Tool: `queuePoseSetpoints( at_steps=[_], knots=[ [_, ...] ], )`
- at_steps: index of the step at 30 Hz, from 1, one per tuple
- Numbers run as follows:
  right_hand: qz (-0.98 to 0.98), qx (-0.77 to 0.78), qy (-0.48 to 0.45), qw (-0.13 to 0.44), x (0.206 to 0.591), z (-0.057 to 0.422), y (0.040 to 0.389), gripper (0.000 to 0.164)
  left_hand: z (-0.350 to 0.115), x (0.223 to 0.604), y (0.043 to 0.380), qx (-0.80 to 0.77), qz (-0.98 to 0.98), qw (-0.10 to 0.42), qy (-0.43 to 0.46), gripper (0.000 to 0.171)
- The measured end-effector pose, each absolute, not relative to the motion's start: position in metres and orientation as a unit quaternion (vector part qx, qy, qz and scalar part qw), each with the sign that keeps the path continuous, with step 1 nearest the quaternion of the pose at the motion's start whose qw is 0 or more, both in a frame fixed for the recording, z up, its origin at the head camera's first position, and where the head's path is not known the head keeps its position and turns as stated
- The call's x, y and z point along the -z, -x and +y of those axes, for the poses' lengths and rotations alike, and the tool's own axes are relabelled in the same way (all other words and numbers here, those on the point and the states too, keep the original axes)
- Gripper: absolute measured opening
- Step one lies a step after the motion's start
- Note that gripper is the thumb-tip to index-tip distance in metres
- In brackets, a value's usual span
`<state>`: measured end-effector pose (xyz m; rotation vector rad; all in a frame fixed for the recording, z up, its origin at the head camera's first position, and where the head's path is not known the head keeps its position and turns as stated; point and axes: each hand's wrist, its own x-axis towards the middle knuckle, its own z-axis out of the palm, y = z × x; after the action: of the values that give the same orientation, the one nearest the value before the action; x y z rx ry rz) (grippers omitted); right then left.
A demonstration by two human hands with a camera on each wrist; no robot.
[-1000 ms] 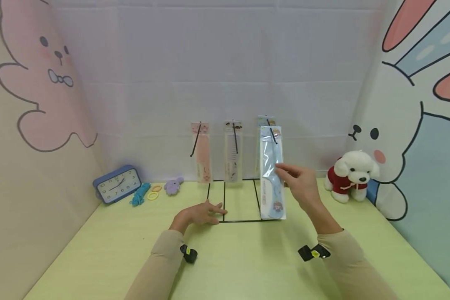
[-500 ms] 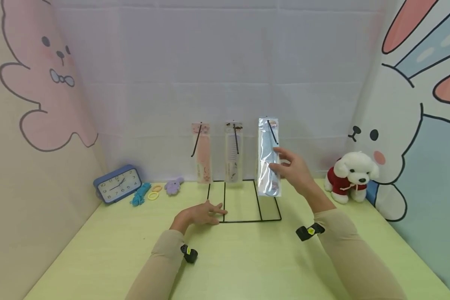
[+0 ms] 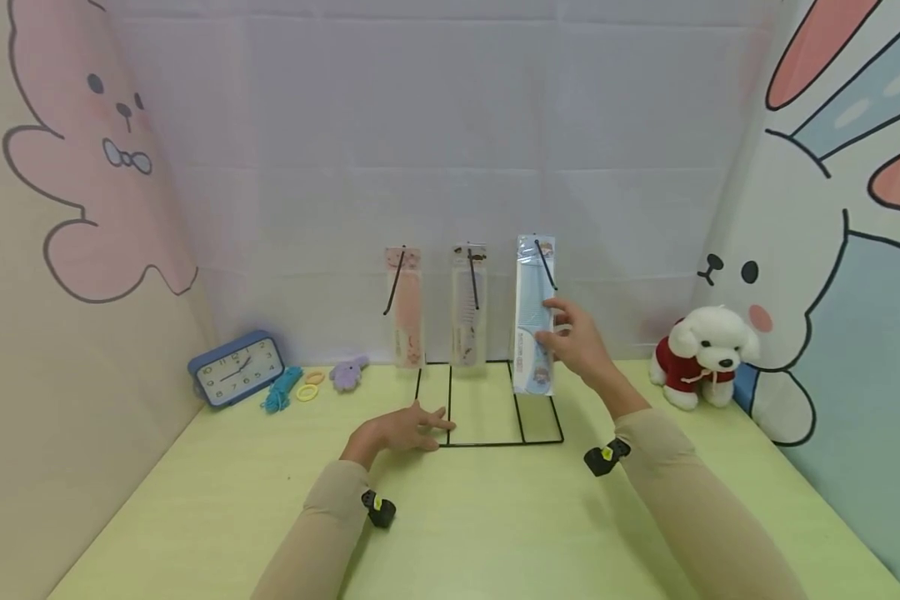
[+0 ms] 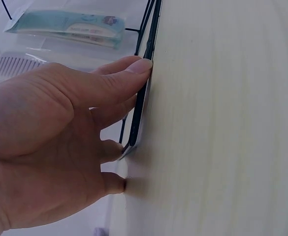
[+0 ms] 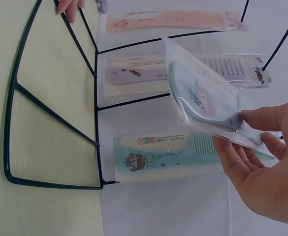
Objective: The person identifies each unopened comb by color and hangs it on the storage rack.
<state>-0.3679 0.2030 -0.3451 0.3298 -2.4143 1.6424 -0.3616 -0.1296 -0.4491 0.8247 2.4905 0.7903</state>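
My right hand [image 3: 581,337] pinches the right edge of a blue comb in a clear pack [image 3: 532,350], thumb on one side and fingers on the other. The pack's top overlaps the right hook of a black wire rack [image 3: 495,444]. Behind it, in the right wrist view, hangs a teal packaged comb [image 5: 168,153]. A lilac packaged comb [image 3: 467,333] hangs on the middle hook and a pink one [image 3: 407,321] on the left. My left hand [image 3: 401,427] rests at the rack base's front left corner, fingers spread; its thumb touches the wire in the left wrist view.
At the left stand a blue clock [image 3: 236,369], a bundle of turquoise cord [image 3: 281,390], two small rings [image 3: 307,392] and a purple plush toy [image 3: 347,373]. A white toy dog [image 3: 705,354] in red sits at the right. A white sheet [image 3: 307,208] hangs behind.
My right hand has moved the blue comb pack up and back along the right hook, over the teal one. My left hand has stayed on the rack base.
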Motion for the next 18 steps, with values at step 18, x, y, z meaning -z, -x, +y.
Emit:
queuePoseSetpoints(
  at_steps=[18],
  knots=[
    [-0.865,-0.481,-0.108,0.090,0.363,0.202,0.394,0.053,-0.129,0.447,0.359,-0.292,0.886,0.207,-0.293,0.046]
  ],
)
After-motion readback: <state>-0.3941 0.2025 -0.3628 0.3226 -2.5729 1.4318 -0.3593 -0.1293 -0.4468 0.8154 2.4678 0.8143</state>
